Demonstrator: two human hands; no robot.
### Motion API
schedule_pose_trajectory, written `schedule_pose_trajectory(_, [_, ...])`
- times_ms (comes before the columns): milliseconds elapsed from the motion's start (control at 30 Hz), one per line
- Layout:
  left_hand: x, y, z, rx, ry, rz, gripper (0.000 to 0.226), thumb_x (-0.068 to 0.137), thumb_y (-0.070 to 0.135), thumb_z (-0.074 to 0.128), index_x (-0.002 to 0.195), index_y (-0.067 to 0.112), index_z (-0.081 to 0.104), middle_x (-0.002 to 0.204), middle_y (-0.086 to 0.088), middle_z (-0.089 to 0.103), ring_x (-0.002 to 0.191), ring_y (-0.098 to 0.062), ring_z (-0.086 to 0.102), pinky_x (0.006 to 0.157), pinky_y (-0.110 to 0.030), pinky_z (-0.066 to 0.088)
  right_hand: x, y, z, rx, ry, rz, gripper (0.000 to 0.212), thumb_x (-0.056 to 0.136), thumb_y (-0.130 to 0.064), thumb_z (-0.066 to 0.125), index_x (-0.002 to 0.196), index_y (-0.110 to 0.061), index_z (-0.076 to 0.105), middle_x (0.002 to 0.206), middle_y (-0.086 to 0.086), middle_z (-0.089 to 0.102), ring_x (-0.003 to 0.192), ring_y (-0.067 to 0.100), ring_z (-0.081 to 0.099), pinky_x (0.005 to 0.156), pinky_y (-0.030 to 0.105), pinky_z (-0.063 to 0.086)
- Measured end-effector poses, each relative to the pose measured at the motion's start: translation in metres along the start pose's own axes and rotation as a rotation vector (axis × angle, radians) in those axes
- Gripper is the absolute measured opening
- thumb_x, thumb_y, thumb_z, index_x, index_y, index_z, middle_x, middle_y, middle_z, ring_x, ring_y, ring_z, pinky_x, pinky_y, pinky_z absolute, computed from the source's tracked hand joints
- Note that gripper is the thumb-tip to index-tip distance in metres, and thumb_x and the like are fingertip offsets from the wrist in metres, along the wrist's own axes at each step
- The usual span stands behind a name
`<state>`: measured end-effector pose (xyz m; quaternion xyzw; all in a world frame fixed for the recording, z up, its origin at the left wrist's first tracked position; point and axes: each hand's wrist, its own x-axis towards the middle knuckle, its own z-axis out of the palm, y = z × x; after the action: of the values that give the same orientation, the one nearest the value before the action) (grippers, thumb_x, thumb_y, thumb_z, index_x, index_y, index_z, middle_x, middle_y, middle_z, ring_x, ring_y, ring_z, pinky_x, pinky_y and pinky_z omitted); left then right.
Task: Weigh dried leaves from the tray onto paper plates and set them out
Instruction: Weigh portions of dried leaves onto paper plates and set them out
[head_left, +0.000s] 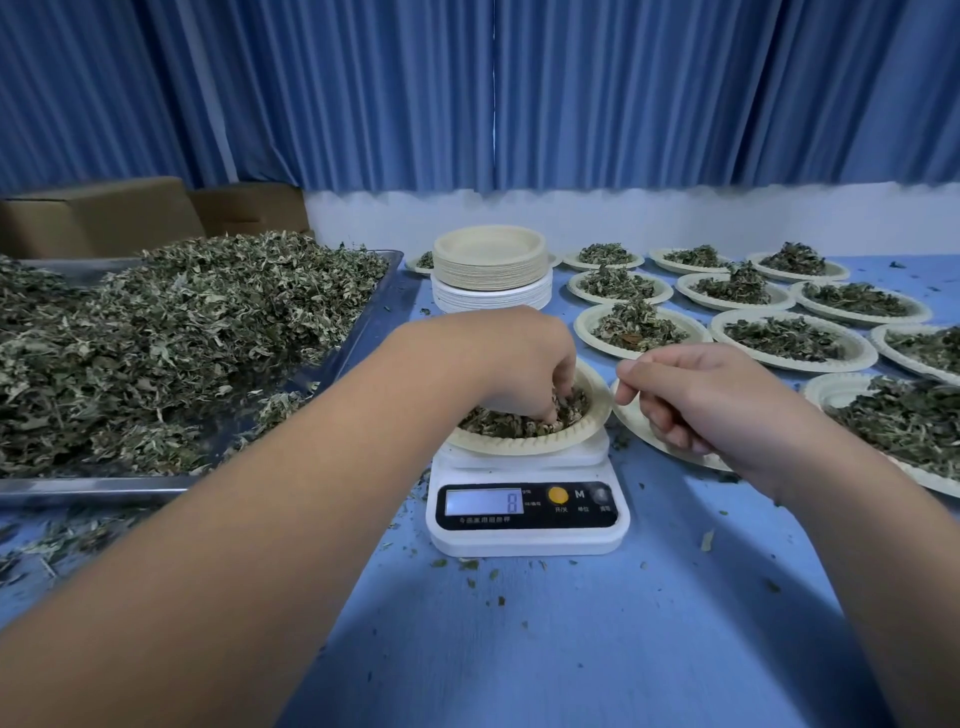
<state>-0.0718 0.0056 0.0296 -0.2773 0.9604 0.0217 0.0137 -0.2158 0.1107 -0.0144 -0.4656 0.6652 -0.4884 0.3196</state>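
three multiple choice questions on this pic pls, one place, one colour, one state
1. Where is the stack of empty plates? A on the tray B behind the scale C on a box
2. The scale's round button is: A red B yellow C green
3. The left hand has its fingers: A flat on the table B round the stack C down in the leaves on the weighing plate
Answers: B, it stands beyond the scale; B, it shows yellow; C, they are buried in leaves.
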Motion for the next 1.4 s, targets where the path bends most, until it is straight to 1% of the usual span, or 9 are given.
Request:
schedule_pose_trajectory(167, [-0.001,-0.004,0.0,-0.022,0.048,-0.001,0.013,0.089,0.025,0.068,0.101,0.027,0.067,0.08,0.019,0.043,0.082,-0.011,0.046,0.057,-0.016,0.031,0.0,0.0,0.0,0.0,0.002,-0.002,0.03,0.095,-0.023,0.057,0.068,-0.011,0.065,0.046,-0.002,0.044,0.038,0.01,0.034,0.032,0.015,0.025])
schedule_pose_trajectory(267, [-0.003,-0.005,0.001,-0.041,0.065,-0.005,0.012,0.088,0.025,0.068,0.1,0.028,0.067,0.08,0.02,0.042,0.072,-0.003,0.042,0.055,-0.016,0.029,0.0,0.0,0.001,0.0,0.002,-0.006,0.03,0.095,-0.023,0.057,0.069,-0.01,0.065,0.046,-0.002,0.043,0.038,0.009,0.034,0.032,0.016,0.025])
schedule_pose_trajectory(400, [-0.007,-0.007,0.0,-0.099,0.108,-0.006,0.009,0.088,0.026,0.068,0.092,0.032,0.063,0.08,0.019,0.044,0.07,-0.002,0.043,0.053,-0.014,0.027,0.0,0.0,0.001,0.002,0.005,0.0,0.029,0.095,-0.023,0.057,0.07,-0.01,0.064,0.045,-0.002,0.044,0.037,0.009,0.034,0.032,0.015,0.025])
schedule_pose_trajectory(667, [-0.015,-0.012,-0.006,-0.269,0.305,0.0,0.011,0.086,0.019,0.071,0.091,0.028,0.069,0.074,0.019,0.048,0.064,0.005,0.047,0.053,-0.001,0.033,0.002,0.001,0.0,-0.02,0.004,0.002,0.031,0.094,-0.025,0.057,0.067,-0.013,0.066,0.046,-0.003,0.045,0.037,0.009,0.036,0.032,0.015,0.026])
schedule_pose_trajectory(767, [-0.017,-0.014,-0.006,-0.304,0.36,-0.004,0.013,0.086,0.016,0.07,0.091,0.027,0.07,0.072,0.02,0.048,0.061,0.019,0.046,0.054,0.0,0.033,0.002,0.002,0.001,-0.014,0.005,0.005,0.031,0.094,-0.025,0.058,0.066,-0.014,0.066,0.046,-0.002,0.045,0.037,0.009,0.035,0.032,0.015,0.026])
schedule_pose_trajectory(833, [-0.018,-0.015,-0.006,-0.323,0.392,-0.005,0.014,0.085,0.013,0.07,0.089,0.027,0.07,0.069,0.021,0.047,0.059,0.022,0.044,0.053,0.0,0.033,0.002,0.002,0.001,-0.013,0.003,0.006,0.031,0.094,-0.025,0.058,0.067,-0.014,0.066,0.046,-0.002,0.045,0.037,0.009,0.035,0.032,0.015,0.026])
schedule_pose_trajectory(1100, [-0.022,-0.017,-0.008,-0.446,0.488,-0.008,0.022,0.082,0.011,0.073,0.076,0.032,0.068,0.061,0.017,0.053,0.053,0.009,0.048,0.049,-0.006,0.035,0.001,0.001,0.002,-0.024,0.007,0.006,0.031,0.094,-0.024,0.057,0.066,-0.013,0.066,0.045,-0.002,0.044,0.037,0.009,0.035,0.032,0.015,0.025])
schedule_pose_trajectory(1233, [-0.022,-0.016,-0.009,-0.488,0.518,-0.019,0.031,0.08,0.007,0.073,0.069,0.035,0.065,0.056,0.019,0.055,0.053,0.004,0.048,0.054,-0.011,0.038,0.001,0.001,0.001,-0.026,0.008,0.01,0.032,0.094,-0.025,0.058,0.066,-0.013,0.066,0.046,-0.002,0.044,0.037,0.01,0.035,0.032,0.015,0.025])
schedule_pose_trajectory(1400, [-0.024,-0.019,-0.007,-0.563,0.538,-0.055,0.03,0.079,0.005,0.074,0.069,0.032,0.066,0.054,0.026,0.057,0.054,0.009,0.05,0.053,-0.006,0.038,0.001,0.001,0.001,-0.031,0.001,0.01,0.031,0.094,-0.024,0.057,0.067,-0.013,0.066,0.046,-0.003,0.044,0.038,0.01,0.035,0.032,0.016,0.026])
